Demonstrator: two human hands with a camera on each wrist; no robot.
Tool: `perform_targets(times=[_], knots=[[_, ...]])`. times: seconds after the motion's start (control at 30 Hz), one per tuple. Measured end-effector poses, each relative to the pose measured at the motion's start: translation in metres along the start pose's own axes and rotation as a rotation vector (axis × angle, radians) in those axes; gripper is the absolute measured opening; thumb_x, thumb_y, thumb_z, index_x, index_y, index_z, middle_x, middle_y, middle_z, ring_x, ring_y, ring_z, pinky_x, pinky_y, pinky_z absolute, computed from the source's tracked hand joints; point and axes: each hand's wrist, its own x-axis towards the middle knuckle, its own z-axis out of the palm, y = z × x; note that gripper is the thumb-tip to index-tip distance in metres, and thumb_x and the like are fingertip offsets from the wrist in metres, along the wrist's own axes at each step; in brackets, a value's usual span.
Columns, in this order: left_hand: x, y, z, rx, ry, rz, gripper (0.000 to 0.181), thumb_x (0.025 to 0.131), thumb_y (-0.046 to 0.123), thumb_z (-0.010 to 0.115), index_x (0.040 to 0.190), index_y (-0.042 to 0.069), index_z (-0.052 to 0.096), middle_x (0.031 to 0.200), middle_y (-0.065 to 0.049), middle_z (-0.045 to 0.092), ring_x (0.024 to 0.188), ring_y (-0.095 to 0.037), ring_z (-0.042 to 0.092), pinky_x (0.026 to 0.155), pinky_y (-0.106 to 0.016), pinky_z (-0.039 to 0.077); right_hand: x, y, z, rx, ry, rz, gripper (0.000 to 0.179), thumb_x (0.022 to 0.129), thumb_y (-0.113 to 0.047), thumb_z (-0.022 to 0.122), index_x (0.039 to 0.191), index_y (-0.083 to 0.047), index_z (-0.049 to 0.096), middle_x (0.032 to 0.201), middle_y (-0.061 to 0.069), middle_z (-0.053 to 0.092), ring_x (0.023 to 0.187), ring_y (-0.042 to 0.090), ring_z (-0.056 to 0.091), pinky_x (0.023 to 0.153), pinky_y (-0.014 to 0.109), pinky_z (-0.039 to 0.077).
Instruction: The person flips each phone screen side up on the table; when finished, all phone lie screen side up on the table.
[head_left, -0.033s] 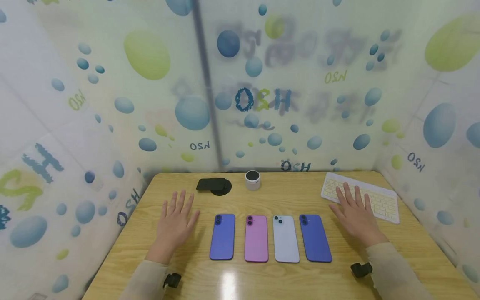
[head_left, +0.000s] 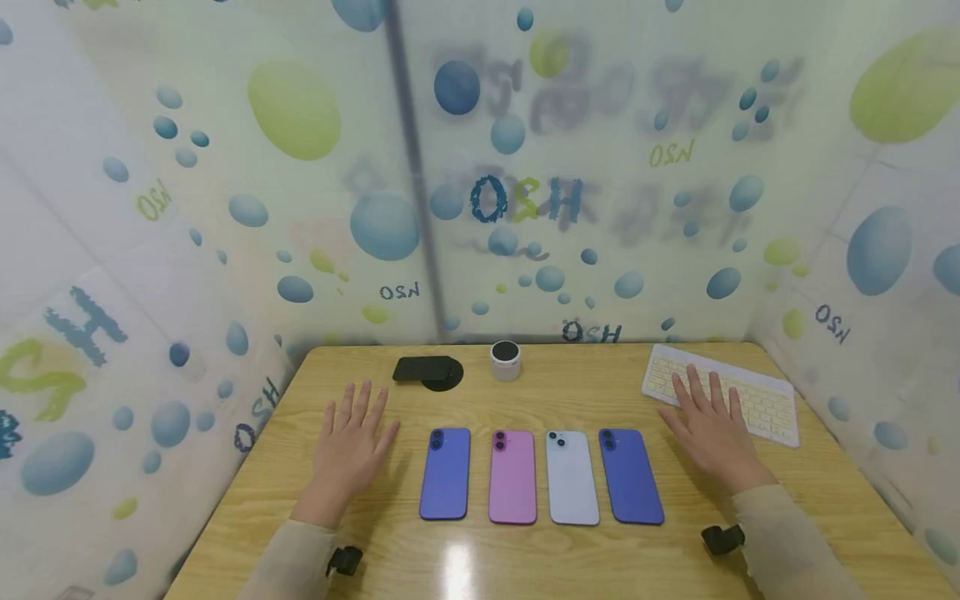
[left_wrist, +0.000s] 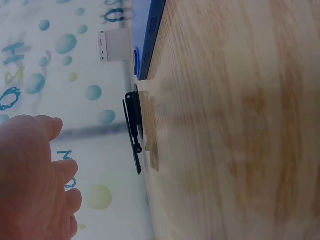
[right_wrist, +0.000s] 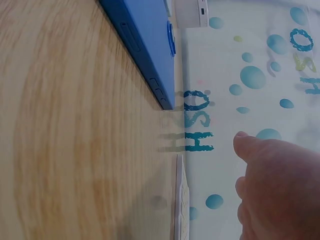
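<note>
Blue phones (head_left: 445,479) (head_left: 633,482) two; pink phone (head_left: 513,483) one; pale phone (head_left: 573,483) one.

Large coloured letters (head_left: 527,200) on the back wall (head_left: 315,200), above the middle of the far edge of the tabletop (head_left: 570,558), read H2O in mirror writing; a smaller mirrored copy (head_left: 592,332) sits just above that edge. A big H (head_left: 86,325) and a mirrored 2 (head_left: 63,382) mark the left wall (head_left: 75,250). Blurred grey writing (head_left: 690,87) and the legends on the keyboard (head_left: 768,408) cannot be read
</note>
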Motion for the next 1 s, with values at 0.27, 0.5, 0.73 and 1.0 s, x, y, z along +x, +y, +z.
perform_targets(times=[0.27,0.5,0.73,1.0], knots=[[-0.004,-0.004,0.002,-0.035,0.007,-0.006,0.068,0.109,0.049,0.038,0.165,0.014,0.024,0.173,-0.016,0.011,0.160,-0.041,0.002,0.125,-0.064,0.005,-0.001,-0.001,0.002,-0.001,0.000,0.006,0.079,0.109,-0.055,0.032,0.165,-0.003,0.011,0.172,0.019,-0.011,0.154,0.048,-0.023,0.117,0.065,-0.025],[-0.006,-0.007,0.001,-0.029,-0.019,-0.002,0.069,0.110,0.051,0.034,0.166,0.015,0.018,0.174,-0.016,0.008,0.160,-0.040,0.001,0.125,-0.065,0.006,0.000,-0.006,0.000,-0.006,0.015,-0.011,0.075,0.110,-0.053,0.033,0.163,-0.001,0.022,0.172,0.023,0.000,0.154,0.049,-0.022,0.116,0.066,-0.025],[-0.011,-0.004,0.003,-0.065,-0.017,0.058,0.071,0.108,0.041,0.049,0.164,0.006,0.022,0.171,-0.019,0.016,0.156,-0.046,0.017,0.122,-0.064,0.024,0.010,-0.035,0.001,0.011,0.023,-0.082,0.065,0.107,-0.042,0.053,0.157,-0.002,0.041,0.167,0.027,0.025,0.150,0.055,0.025,0.120,0.071,0.015],[-0.020,0.000,0.008,-0.132,-0.010,0.103,0.075,0.095,0.022,0.073,0.160,0.008,0.036,0.166,-0.014,0.035,0.125,-0.040,0.062,0.067,-0.040,0.058,0.023,-0.084,0.017,0.024,0.035,-0.197,0.052,0.101,-0.034,0.066,0.144,-0.006,0.059,0.152,0.021,0.054,0.135,0.044,0.055,0.106,0.060,0.047]])
